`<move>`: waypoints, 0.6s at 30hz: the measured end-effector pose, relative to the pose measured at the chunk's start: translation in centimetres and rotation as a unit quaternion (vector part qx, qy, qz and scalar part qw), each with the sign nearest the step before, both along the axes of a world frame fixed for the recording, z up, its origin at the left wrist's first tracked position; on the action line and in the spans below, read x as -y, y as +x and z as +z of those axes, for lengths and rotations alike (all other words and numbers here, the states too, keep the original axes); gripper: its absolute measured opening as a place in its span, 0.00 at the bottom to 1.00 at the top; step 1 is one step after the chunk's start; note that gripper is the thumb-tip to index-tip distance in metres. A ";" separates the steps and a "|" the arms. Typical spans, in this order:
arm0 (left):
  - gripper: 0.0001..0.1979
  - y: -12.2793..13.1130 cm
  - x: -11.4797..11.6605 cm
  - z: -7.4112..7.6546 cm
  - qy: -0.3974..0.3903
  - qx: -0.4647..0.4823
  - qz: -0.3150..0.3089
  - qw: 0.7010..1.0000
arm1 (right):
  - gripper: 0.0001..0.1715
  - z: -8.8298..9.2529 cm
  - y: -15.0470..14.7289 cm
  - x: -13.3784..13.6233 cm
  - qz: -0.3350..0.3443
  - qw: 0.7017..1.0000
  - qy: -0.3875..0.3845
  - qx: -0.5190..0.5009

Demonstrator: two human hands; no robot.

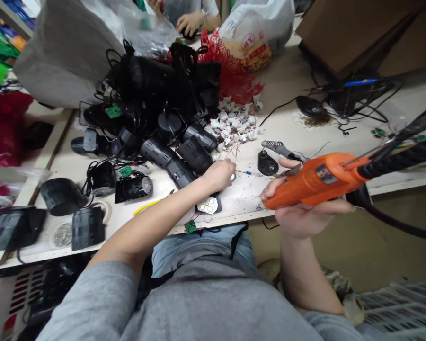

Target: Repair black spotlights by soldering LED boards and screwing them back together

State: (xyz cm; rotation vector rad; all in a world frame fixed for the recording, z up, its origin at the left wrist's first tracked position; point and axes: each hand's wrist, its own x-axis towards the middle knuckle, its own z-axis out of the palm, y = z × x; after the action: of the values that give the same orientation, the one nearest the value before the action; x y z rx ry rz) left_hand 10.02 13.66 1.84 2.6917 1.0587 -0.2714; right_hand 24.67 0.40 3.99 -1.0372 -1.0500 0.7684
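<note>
From the head view, we work at a long white bench [243, 196], its top speckled with dark crumbs near the front edge. Our right hand [300, 219] has its fingers wrapped around an orange corded hand tool [310, 182], which it holds up above the bench's front edge, a black ribbed hose [404, 158] running off to the right. Our left hand [220, 175] is low over the bench with its fingers curled together; a small silvery round piece [233, 177] shows right at the fingertips, but we cannot tell whether they pinch it. Just below that wrist, an LED board [209, 205] lies near the front edge, with a green circuit board [190, 226] beside it. Black plastic housings [195, 154] crowd the left and middle of the surface, next to a heap of small white wired parts [236, 123]. A roll of tape [107, 211] and a tub of small metal pieces [63, 234] sit further left. Along the far side we see a grey sack [67, 52], red netting [230, 71], a printed white plastic bag [270, 21], a co-worker's hand [190, 22] and a brown cardboard box [358, 33]. Tan floor [394, 222] shows at the right, below the bench.
</note>
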 end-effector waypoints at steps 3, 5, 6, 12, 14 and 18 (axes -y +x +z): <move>0.15 -0.1 0.1 -0.4 0.003 -0.003 -0.007 1.000 | 0.48 -0.1 -0.4 -0.1 -0.004 1.000 0.001 -0.008; 0.14 -0.1 0.2 -0.6 0.007 -0.005 -0.009 1.000 | 0.47 0.0 -0.6 -0.2 -0.012 1.000 -0.004 -0.011; 0.14 -0.1 0.2 -0.6 0.009 -0.005 -0.010 1.000 | 0.46 0.0 -0.7 -0.2 -0.016 1.000 -0.006 -0.016; 0.14 -0.1 0.4 -0.4 0.009 -0.013 -0.001 1.000 | 0.48 0.6 -1.6 -0.5 -0.040 0.997 -0.015 -0.072; 0.16 0.0 0.5 -0.2 0.006 -0.014 0.004 1.000 | 0.48 0.7 -1.8 -0.6 -0.040 0.996 -0.011 -0.078; 0.15 0.1 0.8 0.0 0.007 -0.002 0.003 1.000 | 0.42 0.5 -1.8 -0.7 -0.024 0.998 0.025 -0.056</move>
State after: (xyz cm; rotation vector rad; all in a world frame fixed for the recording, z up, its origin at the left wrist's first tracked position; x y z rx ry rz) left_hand 10.13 12.85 1.85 2.7016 1.0736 -0.2678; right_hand 22.91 1.09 4.51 -0.9631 -0.9406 0.7490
